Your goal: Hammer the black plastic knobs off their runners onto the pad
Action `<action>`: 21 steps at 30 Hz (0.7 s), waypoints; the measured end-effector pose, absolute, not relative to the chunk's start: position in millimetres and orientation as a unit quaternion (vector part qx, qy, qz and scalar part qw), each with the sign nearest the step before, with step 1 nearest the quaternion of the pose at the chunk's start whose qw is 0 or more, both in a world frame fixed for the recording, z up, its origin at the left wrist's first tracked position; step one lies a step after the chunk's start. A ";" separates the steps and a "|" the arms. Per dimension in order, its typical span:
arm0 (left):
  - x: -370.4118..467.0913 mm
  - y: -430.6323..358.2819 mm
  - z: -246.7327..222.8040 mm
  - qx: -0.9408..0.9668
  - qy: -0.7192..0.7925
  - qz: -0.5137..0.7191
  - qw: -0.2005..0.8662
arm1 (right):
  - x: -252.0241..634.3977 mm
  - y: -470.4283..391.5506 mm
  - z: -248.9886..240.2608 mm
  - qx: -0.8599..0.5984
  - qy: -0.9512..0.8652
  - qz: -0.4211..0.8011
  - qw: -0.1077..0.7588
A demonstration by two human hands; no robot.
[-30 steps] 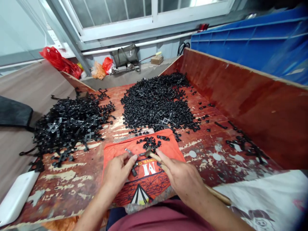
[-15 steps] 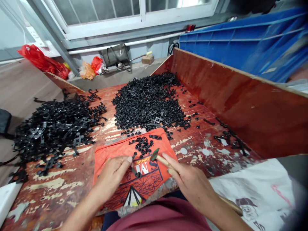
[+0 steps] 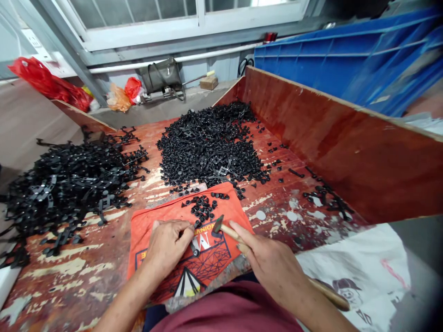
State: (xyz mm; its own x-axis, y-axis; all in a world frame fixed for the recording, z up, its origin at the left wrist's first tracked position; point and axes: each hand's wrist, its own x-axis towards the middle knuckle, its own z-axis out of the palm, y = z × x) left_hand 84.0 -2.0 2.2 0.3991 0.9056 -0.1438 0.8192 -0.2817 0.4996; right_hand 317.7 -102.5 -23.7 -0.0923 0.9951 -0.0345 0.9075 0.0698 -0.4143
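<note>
My right hand (image 3: 273,258) is closed round the pale wooden handle of a small hammer (image 3: 231,232). Its narrow dark green head points away over an orange cloth (image 3: 152,216) with printed lettering. The handle's rear end sticks out past my wrist. My left hand (image 3: 170,242) lies on the cloth with its fingers drawn together, pinching a small black linkage piece (image 3: 195,251) that is partly hidden beneath them. Just beyond the fingertips, several loose black plugs (image 3: 202,207) are gathered on the cloth. The hammer head is apart from the left fingers.
A large heap of black parts (image 3: 207,147) rises behind the cloth, and a pile of black linkages (image 3: 72,180) spreads at left. A wooden board (image 3: 311,129) walls the right side, with a blue crate (image 3: 328,69) behind it. White sacking (image 3: 360,267) lies at lower right.
My left hand's fingers have curled in closer over the black linkage piece. The hammer head has turned slightly and its handle stays in my right hand. The whole view has shifted a little.
</note>
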 end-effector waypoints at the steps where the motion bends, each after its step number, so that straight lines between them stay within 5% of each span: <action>1: 83.9 -1.7 1.0 0.795 0.543 0.082 0.256 | 317.8 -102.6 -24.5 -0.660 -0.721 0.168 0.130; 14: 88.9 -0.1 0.3 0.806 0.536 0.063 0.243 | 309.9 -82.0 17.1 -0.585 -0.733 0.196 0.287; 21: 87.6 2.1 -3.1 0.800 0.541 0.075 0.248 | 300.3 -73.5 6.6 -0.594 -0.761 0.150 0.214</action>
